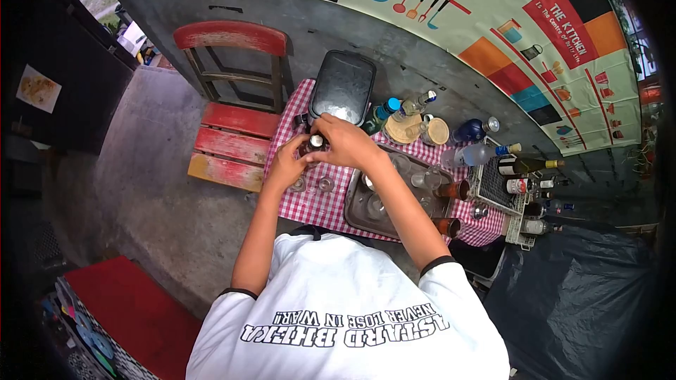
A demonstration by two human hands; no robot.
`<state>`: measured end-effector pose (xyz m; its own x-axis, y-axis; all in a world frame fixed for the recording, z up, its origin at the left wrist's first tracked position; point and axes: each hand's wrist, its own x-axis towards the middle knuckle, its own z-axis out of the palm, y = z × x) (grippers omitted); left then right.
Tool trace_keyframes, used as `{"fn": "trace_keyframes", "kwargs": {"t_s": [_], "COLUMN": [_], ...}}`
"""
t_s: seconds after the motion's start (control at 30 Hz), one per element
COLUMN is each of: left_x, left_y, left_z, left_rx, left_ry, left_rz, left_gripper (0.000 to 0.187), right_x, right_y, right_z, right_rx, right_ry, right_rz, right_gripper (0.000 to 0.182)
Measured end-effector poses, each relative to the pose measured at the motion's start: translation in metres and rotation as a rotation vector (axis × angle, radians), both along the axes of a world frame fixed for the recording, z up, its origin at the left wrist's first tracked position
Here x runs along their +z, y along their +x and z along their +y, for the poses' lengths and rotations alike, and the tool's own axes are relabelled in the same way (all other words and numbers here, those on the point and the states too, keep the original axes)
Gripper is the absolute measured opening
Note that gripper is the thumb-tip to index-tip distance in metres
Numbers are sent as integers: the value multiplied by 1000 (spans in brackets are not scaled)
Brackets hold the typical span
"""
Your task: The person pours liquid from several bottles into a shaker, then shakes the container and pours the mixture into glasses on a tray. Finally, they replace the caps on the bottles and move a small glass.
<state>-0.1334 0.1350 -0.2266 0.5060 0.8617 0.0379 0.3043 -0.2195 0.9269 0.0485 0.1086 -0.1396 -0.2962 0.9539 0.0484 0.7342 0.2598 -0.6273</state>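
Over the checkered cloth (303, 207), my left hand (285, 163) curls round the side of a dark bottle with a silvery top (316, 141). From the right, my right hand (345, 142) reaches across and wraps the same bottle near its top. Much of the bottle is hidden by my fingers. Just below my hands stand two small clear glasses, one of them a shot glass (325, 184). Behind my hands lies a black lidded case (343, 84). A metal tray (359, 214) with several glasses is under my right forearm.
A red wooden chair (236, 130) stands left of the table. Several bottles, among them a blue-capped one (391, 105), line the wall side. Farther right are a wire rack (496, 186) with bottles and black plastic sheeting (570, 295). A red-topped surface (130, 306) is at lower left.
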Motion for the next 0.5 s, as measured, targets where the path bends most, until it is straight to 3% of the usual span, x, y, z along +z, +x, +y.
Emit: {"fn": "trace_keyframes", "kwargs": {"t_s": [0.17, 0.23, 0.47, 0.5], "left_x": [-15, -18, -12, -13], "left_y": [1, 2, 0, 0], "left_z": [0, 3, 1, 1], "left_rx": [20, 7, -4, 4], "left_ry": [30, 44, 49, 45], "left_rz": [-40, -63, -46, -37], "left_gripper": [43, 42, 42, 42], "right_x": [-15, -15, -21, -13], "right_y": [3, 3, 2, 1], "right_z": [0, -1, 1, -1], "right_rx": [110, 60, -4, 37], "right_ry": [127, -56, -14, 83], "right_rz": [24, -12, 51, 47], "right_gripper": [44, 50, 39, 38]}}
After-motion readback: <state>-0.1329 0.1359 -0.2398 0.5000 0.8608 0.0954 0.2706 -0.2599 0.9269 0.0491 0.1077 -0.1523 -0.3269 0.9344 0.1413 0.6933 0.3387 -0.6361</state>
